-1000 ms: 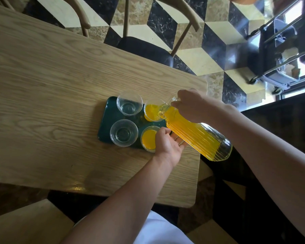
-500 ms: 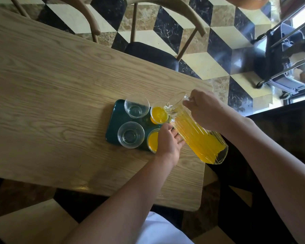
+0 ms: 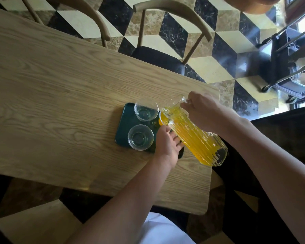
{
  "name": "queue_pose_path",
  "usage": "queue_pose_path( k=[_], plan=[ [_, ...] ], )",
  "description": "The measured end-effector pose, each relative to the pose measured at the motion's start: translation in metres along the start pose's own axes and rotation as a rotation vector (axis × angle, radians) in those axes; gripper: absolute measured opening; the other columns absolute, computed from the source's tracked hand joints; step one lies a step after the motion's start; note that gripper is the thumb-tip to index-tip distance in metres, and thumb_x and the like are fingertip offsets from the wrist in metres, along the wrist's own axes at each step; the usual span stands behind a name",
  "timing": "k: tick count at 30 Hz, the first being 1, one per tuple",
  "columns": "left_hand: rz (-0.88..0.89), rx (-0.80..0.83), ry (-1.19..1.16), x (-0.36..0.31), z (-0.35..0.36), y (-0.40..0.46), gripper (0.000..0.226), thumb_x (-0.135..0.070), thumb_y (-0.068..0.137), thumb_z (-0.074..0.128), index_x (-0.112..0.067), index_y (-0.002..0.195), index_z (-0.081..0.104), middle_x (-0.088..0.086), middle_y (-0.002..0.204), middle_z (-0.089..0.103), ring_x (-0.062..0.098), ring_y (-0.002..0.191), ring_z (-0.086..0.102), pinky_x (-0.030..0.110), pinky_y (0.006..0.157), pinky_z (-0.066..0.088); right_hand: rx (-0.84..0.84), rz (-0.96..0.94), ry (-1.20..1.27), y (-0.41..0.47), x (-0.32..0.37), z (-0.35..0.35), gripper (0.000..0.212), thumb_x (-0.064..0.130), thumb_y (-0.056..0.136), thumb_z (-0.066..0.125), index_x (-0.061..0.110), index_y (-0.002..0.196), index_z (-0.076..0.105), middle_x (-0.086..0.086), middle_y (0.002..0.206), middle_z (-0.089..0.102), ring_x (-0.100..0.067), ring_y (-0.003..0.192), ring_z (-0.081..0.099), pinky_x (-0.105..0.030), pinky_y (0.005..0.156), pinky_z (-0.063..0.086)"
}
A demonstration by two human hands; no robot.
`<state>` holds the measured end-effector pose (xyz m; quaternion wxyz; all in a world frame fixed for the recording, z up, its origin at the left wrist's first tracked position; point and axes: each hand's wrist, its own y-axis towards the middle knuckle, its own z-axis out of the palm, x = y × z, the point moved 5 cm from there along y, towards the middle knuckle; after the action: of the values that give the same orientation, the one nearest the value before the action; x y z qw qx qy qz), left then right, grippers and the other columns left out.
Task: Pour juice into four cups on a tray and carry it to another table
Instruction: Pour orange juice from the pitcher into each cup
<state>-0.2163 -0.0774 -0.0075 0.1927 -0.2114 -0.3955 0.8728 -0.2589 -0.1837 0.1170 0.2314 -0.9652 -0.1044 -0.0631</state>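
The right hand (image 3: pixel 200 112) had the ribbed glass pitcher (image 3: pixel 192 134) by its neck end, fingers curled round the handle near the rim, and the pitcher was tilted with its mouth up and to the left, its base hanging out past the right edge of the wooden table (image 3: pixel 60 88). Orange juice filled most of the pitcher's length (bright yellow through the ribs). The mouth sat over the far right corner of the dark green tray (image 3: pixel 123 124), where a cup of juice (image 3: pixel 161 120) showed only as a sliver of orange behind the glass.

Down came the eye to the left hand (image 3: pixel 168 145): it lay over the near right part of the tray, palm down, fingers straight and slightly spread, their tips reaching under the pitcher's body. Whatever stood beneath that hand was hidden, so I could not tell if a cup was there or whether the hand touched it.

Two clear cups stood empty on the tray's left side: the far empty cup (image 3: pixel 146 110) just beside the pitcher's mouth, the near empty cup (image 3: pixel 140 137) just beside the left hand's thumb side. The tray itself rested near the table's right end.

Across the table, two wooden chairs (image 3: pixel 173 30) stood on the cube-patterned floor (image 3: pixel 218 50).
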Motion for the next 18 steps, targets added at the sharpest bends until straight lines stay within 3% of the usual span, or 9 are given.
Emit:
queue_pose_path(
  k=[4,6,8,11,13,16,18],
  plan=[
    [0.001,-0.005,-0.026,-0.004,-0.006,0.0,0.057,-0.025,0.096,0.034,-0.008,0.15,0.04,0.019,0.148,0.051,0.034,0.137,0.048,0.052,0.12,0.03,0.001,-0.022,-0.025,0.005,0.009,0.004,0.03,0.038,0.103,0.046,0.01,0.094,0.051,-0.005,0.079,0.05,-0.021,0.064,0.051,-0.029,0.051,0.037],
    [0.008,0.005,-0.056,-0.009,-0.008,0.0,0.053,-0.024,0.096,0.033,-0.009,0.145,0.045,0.019,0.142,0.056,0.034,0.132,0.052,0.053,0.119,0.033,0.005,-0.03,-0.032,0.008,0.014,0.006,0.03,0.038,0.103,0.046,0.009,0.096,0.051,-0.005,0.081,0.05,-0.023,0.068,0.053,-0.032,0.056,0.043],
    [-0.003,0.009,-0.061,-0.011,-0.01,0.002,0.059,-0.025,0.093,0.036,-0.008,0.15,0.039,0.02,0.147,0.052,0.036,0.136,0.049,0.054,0.119,0.031,0.014,-0.041,-0.038,0.011,0.02,0.007,0.032,0.038,0.103,0.046,0.007,0.097,0.053,-0.008,0.084,0.053,-0.03,0.074,0.058,-0.04,0.065,0.051],
    [-0.018,0.015,-0.099,-0.015,-0.011,0.004,0.08,-0.029,0.086,0.041,-0.014,0.161,0.017,0.02,0.163,0.03,0.039,0.149,0.031,0.056,0.122,0.024,0.046,-0.056,-0.059,0.015,0.029,0.009,0.032,0.035,0.104,0.044,0.004,0.098,0.052,-0.011,0.087,0.052,-0.037,0.082,0.06,-0.047,0.075,0.054],
    [-0.021,0.009,-0.09,-0.015,-0.013,0.007,0.075,-0.028,0.09,0.037,-0.015,0.161,0.017,0.02,0.159,0.037,0.038,0.144,0.039,0.055,0.12,0.028,0.073,-0.049,-0.064,0.018,0.032,0.012,0.026,0.032,0.103,0.041,0.007,0.098,0.047,-0.011,0.089,0.051,-0.037,0.088,0.059,-0.047,0.081,0.053],
    [-0.033,-0.002,-0.117,-0.015,-0.014,0.006,0.059,-0.025,0.095,0.033,-0.01,0.152,0.036,0.019,0.141,0.056,0.035,0.129,0.054,0.053,0.116,0.036,0.09,-0.039,-0.06,0.021,0.034,0.014,0.023,0.03,0.102,0.041,0.008,0.098,0.046,-0.011,0.089,0.049,-0.035,0.089,0.056,-0.046,0.083,0.051],
    [-0.014,-0.014,-0.108,-0.016,-0.015,0.006,0.045,-0.024,0.097,0.032,-0.01,0.134,0.052,0.019,0.135,0.06,0.034,0.126,0.056,0.052,0.114,0.038,0.1,-0.04,-0.064,0.022,0.036,0.014,0.023,0.03,0.102,0.041,0.008,0.098,0.046,-0.009,0.086,0.047,-0.033,0.086,0.054,-0.044,0.081,0.051]
  ],
)
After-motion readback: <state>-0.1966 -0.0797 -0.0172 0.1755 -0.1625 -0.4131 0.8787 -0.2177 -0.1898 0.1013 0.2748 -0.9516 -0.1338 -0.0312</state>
